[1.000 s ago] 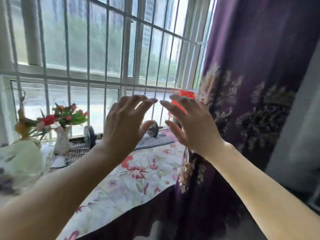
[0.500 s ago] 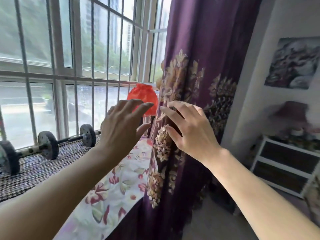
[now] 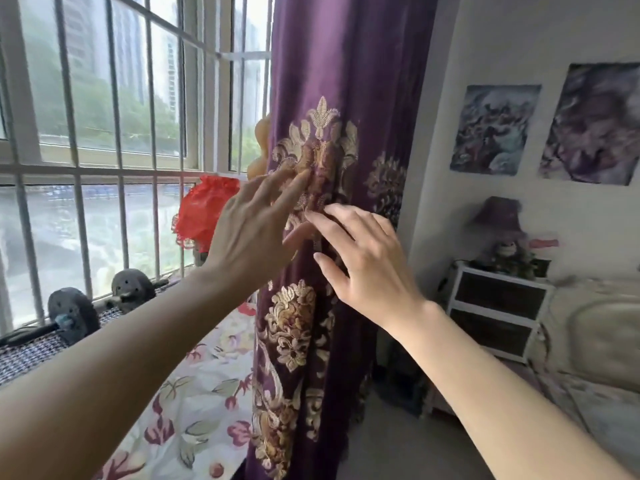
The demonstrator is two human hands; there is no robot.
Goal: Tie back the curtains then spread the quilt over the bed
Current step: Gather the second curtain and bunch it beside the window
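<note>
A dark purple curtain (image 3: 349, 81) with gold embroidered flowers hangs gathered at the right end of the barred window. My left hand (image 3: 252, 233) reaches from the left, fingers spread, fingertips resting on the curtain's left edge at the embroidery. My right hand (image 3: 367, 261) is just to the right and a little lower, fingers apart, fingertips against the curtain front. Neither hand has closed on the fabric. The bed (image 3: 595, 348) with a pale headboard shows at the right edge; I see no tie-back.
A floral-covered window ledge (image 3: 194, 393) runs below my left arm, with a dumbbell (image 3: 74, 315) on a woven mat and a red lamp shade (image 3: 204, 209) by the curtain. A white nightstand (image 3: 498, 313) stands against the wall right of the curtain, below two pictures.
My view has swung right, from the window and flower vase to the curtain, nightstand and bed. Both hands have moved forward and now touch the curtain.
</note>
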